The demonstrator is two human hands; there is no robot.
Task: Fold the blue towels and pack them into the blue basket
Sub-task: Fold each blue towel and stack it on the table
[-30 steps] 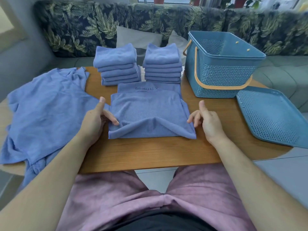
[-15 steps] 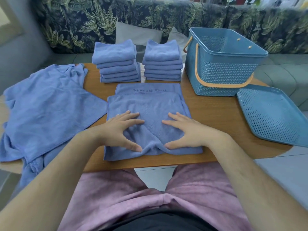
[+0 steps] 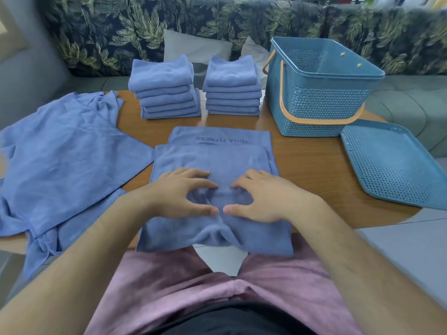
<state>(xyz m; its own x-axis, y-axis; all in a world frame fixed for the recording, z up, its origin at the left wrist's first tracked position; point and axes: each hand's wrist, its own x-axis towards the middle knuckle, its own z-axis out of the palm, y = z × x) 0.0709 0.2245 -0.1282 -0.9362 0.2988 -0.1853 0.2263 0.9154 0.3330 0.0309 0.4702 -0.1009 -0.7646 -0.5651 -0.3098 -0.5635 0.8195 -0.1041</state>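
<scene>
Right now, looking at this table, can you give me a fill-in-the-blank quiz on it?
1. The left hand and right hand rest on one towel; behind it stand ____ stacks of folded towels.
2. The basket has a handle coloured ____.
3. The lid lies to the basket's ____.
4. The loose towels lie on the table's ____ side.

Missing words: two; orange; right; left.

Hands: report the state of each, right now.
Left hand: open, fingers spread, pressing on the half-folded towel.
Right hand: open, fingers spread, pressing on the same towel.
</scene>
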